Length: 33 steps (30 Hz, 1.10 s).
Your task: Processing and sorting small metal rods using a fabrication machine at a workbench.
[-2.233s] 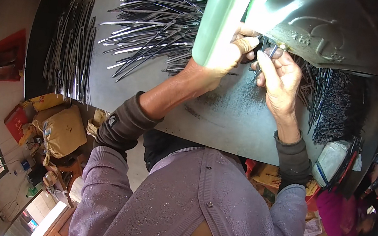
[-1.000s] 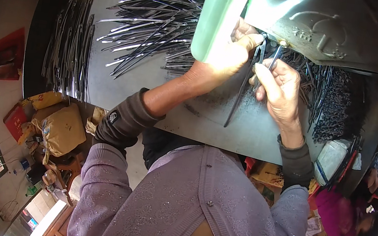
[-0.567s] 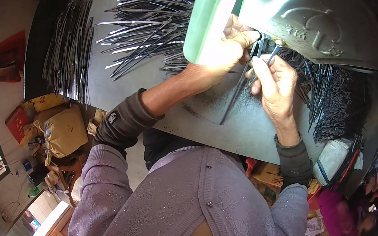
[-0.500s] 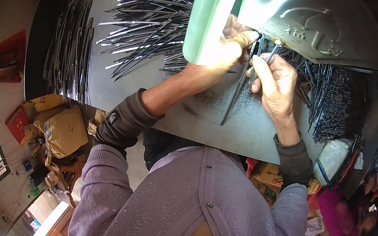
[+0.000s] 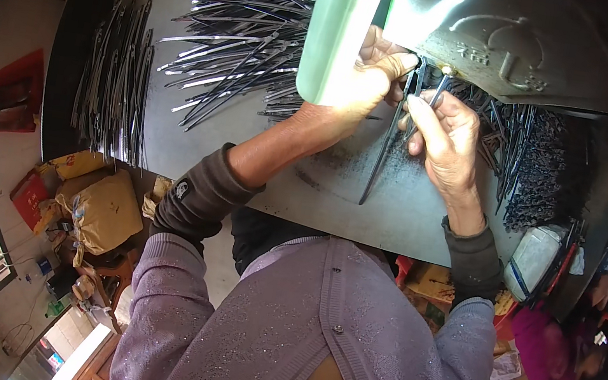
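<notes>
My left hand (image 5: 375, 75) is at the front of the metal machine (image 5: 491, 45), with thumb and fingers pinched on the upper end of a dark umbrella rib (image 5: 377, 169). The rib's long lower part hangs down toward me over the table. Just to the right, my right hand (image 5: 444, 136) is closed, thumb against fingers, around thin dark rib pieces (image 5: 438, 92) just below the machine. Their upper ends meet the machine's lower edge, near a small round brass-coloured part (image 5: 447, 71). The exact joint between the fingers is hidden.
A pale green lamp tube (image 5: 332, 29) hangs over my left hand. Loose ribs (image 5: 245, 32) lie in a large pile at left, with a narrower bundle (image 5: 112, 83) beyond. Short dark parts (image 5: 539, 170) are heaped at right, near a white container (image 5: 533, 260). The grey table (image 5: 318, 200) ends before my body.
The view has shifted very slightly. Both hands keep their grip at the machine, and the hanging rib has barely moved.
</notes>
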{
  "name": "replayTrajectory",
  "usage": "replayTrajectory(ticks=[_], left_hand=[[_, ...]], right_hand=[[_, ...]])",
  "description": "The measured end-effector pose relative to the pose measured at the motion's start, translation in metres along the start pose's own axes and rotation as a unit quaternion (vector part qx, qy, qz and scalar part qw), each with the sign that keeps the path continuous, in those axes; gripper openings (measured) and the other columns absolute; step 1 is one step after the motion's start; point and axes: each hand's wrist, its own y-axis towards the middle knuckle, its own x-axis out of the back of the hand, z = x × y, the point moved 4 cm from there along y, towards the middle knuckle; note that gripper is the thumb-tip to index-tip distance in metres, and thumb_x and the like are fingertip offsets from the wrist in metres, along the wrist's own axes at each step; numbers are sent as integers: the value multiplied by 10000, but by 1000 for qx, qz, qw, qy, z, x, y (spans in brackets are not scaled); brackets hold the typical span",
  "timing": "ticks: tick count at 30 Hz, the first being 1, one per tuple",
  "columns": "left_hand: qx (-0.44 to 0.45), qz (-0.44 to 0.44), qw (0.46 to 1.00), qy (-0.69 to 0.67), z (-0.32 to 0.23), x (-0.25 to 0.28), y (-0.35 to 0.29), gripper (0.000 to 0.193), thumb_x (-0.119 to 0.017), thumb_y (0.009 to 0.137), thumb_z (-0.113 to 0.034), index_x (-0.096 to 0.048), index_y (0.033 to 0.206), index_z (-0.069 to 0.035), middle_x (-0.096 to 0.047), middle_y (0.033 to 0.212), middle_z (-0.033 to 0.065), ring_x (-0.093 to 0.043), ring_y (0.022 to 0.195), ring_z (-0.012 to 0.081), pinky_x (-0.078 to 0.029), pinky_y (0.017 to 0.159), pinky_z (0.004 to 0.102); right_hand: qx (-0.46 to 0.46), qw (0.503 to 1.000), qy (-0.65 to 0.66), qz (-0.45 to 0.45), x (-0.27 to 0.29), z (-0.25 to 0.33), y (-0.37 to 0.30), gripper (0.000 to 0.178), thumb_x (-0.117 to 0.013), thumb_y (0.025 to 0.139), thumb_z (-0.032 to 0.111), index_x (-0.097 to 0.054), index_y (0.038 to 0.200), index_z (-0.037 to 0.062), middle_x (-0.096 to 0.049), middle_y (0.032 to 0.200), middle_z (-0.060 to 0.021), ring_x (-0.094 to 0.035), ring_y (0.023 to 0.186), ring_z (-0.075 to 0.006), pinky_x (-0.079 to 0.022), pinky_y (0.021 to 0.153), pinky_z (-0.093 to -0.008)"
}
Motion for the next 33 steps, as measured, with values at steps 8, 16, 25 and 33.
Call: replayTrajectory(ticks=[8, 16, 25, 33], left_hand=[[4, 29, 999, 24, -1, 0, 1, 164, -580, 828, -97, -456, 756, -19, -536, 625, 53, -519, 517, 109, -432, 459, 221], [39, 67, 995, 59, -5, -1, -7, 238, -537, 866, -179, -489, 666, -59, -464, 535, -16, -430, 423, 56, -354, 386, 201], [243, 52, 963, -102, 5, 23, -82, 165, -492, 894, -181, -512, 916, -18, -562, 650, 61, -483, 453, 92, -367, 399, 208], [281, 108, 949, -94, -6, 49, -68, 200, -519, 878, -175, -494, 991, -13, -529, 669, 47, -375, 427, 54, -276, 387, 190]], right_hand=[[5, 1000, -10, -15, -2, 3, 1, 77, -576, 829, 84, -599, 801, 16, -596, 647, -32, -454, 432, -8, -361, 397, -138], [-34, 998, 55, -22, 4, 8, -11, 68, -577, 834, 101, -563, 836, 35, -583, 686, -22, -525, 509, -45, -426, 455, -175], [21, 995, 98, 16, -18, 13, -33, 295, -337, 948, 243, -452, 927, -29, -569, 881, -165, -632, 772, -258, -535, 683, -354], [-12, 990, 133, 33, -20, 7, -21, 253, -373, 942, 196, -490, 927, -28, -602, 830, -154, -643, 763, -252, -534, 694, -332]])
